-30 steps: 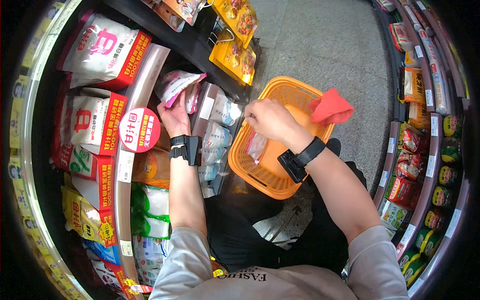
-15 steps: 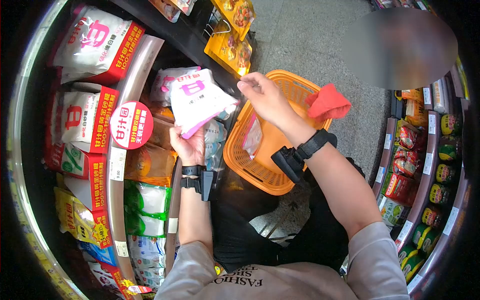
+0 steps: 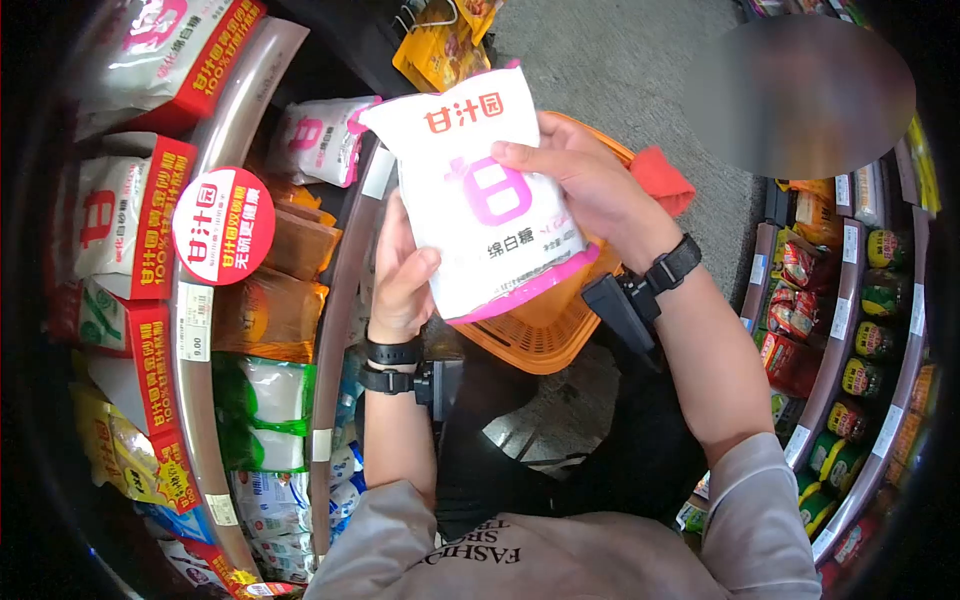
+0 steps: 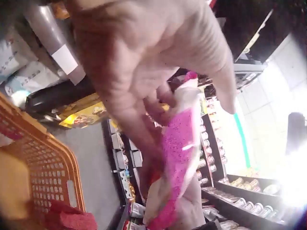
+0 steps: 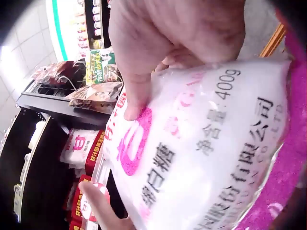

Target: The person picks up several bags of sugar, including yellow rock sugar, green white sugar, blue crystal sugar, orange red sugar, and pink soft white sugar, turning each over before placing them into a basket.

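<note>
A plump white bag of sugar (image 3: 475, 215) with pink print and a pink lower edge is held up before the body, its front facing up. My right hand (image 3: 592, 178) grips its right side, thumb on the front and fingers behind. At its lower left is my left hand (image 3: 398, 285), fingers reaching behind the bag and partly hidden. The left thumb stands off the bag's edge in the left wrist view, where the bag's pink bottom strip (image 4: 178, 148) shows. In the right wrist view the right thumb presses the bag's front (image 5: 192, 139).
Below the bag, an orange basket (image 3: 545, 345) is partly covered by it, with a red cloth (image 3: 662, 182) over its far right rim. Another white-and-pink sugar bag (image 3: 318, 140) sits on the left shelf. Packaged goods line shelves on both sides; a blurred patch (image 3: 800, 95) lies upper right.
The sugar bag has come off the left shelf and moved right, turning its front upward. My right hand has left the basket's side and taken hold of the bag. My left thumb has loosened.
</note>
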Motion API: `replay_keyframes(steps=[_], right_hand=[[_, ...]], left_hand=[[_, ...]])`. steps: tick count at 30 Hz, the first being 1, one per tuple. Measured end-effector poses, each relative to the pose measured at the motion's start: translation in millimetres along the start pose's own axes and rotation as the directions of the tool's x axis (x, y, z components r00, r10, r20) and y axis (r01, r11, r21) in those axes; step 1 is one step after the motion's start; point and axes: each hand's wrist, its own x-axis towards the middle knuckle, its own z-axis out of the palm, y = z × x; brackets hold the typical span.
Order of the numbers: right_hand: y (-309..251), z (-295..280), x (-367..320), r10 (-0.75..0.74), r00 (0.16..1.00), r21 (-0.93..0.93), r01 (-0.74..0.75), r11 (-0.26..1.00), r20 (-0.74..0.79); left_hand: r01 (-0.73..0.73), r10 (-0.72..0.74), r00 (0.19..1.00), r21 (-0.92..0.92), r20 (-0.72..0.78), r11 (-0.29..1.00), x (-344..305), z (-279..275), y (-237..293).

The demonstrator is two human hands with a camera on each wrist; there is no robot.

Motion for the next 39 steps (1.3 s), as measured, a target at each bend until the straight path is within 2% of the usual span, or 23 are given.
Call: replay_keyframes(steps=[2,4,9,12,15,18,21,24,27,33,36,39], right_hand=[[-3.8,0.8,-3.5,-0.053,0.998,-0.155,0.048,0.987,-0.025],[-1.3,7.2,-4.7,-0.062,0.998,-0.147,0.06,0.987,-0.004],[7.2,18.5,-4.9,-0.107,0.994,-0.211,0.112,0.971,0.033],[8.2,21.6,-5.1,-0.085,0.996,-0.113,0.084,0.99,-0.003],[7.9,24.8,-7.3,-0.06,0.997,-0.116,0.055,0.992,-0.043],[8.7,23.9,-6.4,-0.05,0.996,-0.128,0.04,0.991,-0.08],[12.8,22.4,-4.5,-0.07,0.996,-0.131,0.063,0.989,-0.053],[19.2,26.4,-4.8,-0.055,0.998,-0.089,0.051,0.995,-0.041],[25.2,29.6,-3.2,-0.062,0.998,-0.109,0.058,0.992,-0.03],[27.2,37.6,-3.9,-0.063,0.998,-0.091,0.06,0.994,-0.029],[24.6,38.0,-5.3,-0.09,0.996,-0.156,0.087,0.984,-0.011],[18.4,36.9,-7.1,-0.056,0.998,-0.196,0.055,0.979,0.0]], left_hand=[[0.037,-0.034,0.998,0.074,-0.045,0.997,-0.9,-0.3,-4.2],[0.12,-0.11,0.988,0.094,-0.107,0.988,-0.4,-6.4,-5.5],[0.095,-0.082,0.982,0.065,-0.17,0.993,-1.5,-7.0,1.9],[0.124,-0.111,0.982,0.077,-0.153,0.989,-0.4,-16.4,3.1],[0.168,-0.159,0.978,0.053,-0.137,0.984,1.7,-19.7,2.5],[0.164,-0.148,0.979,0.106,-0.143,0.981,2.9,-17.2,1.3],[0.15,-0.139,0.977,0.055,-0.16,0.987,3.9,-14.3,4.0],[0.06,-0.043,0.971,0.066,-0.236,0.996,7.5,-10.2,7.3],[-0.029,0.027,0.971,-0.005,-0.236,1.0,11.5,-16.2,9.2],[0.005,0.02,0.959,0.089,-0.281,0.996,8.9,-24.3,12.4],[-0.052,0.075,0.951,0.084,-0.299,0.995,9.6,-22.6,10.5],[-0.033,0.089,0.97,0.238,-0.226,0.971,6.6,-20.6,13.1]])
